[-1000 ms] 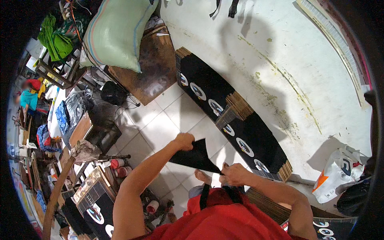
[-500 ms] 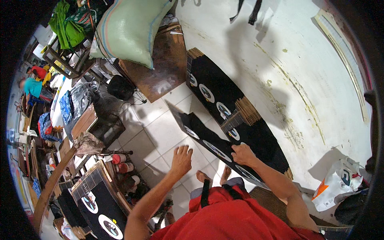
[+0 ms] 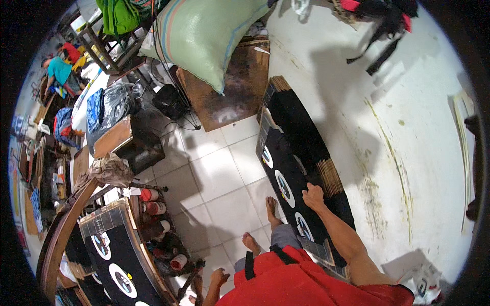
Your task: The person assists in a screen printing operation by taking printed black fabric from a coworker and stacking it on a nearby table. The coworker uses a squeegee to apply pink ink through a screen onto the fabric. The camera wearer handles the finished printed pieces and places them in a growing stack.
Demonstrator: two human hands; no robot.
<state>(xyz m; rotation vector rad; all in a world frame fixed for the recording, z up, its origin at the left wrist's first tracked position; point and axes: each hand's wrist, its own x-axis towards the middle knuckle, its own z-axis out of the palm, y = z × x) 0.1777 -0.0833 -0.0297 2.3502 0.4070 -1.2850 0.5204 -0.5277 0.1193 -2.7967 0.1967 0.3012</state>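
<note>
Beside floor tiles [image 3: 219,173], the right hand [image 3: 313,197] is pinching the black panel [image 3: 292,166], now along the stack [image 3: 301,117]; left hand [image 3: 218,277] curling, hold unclear.

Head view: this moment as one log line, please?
right hand: touching black circle-printed panel; left hand: apart from panel; panel stack: partly hidden

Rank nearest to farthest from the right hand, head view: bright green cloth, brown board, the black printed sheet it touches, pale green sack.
1. Black printed sheet: against the right hand
2. Brown board: ahead, left
3. Pale green sack: farther up-left
4. Bright green cloth: top left
</note>
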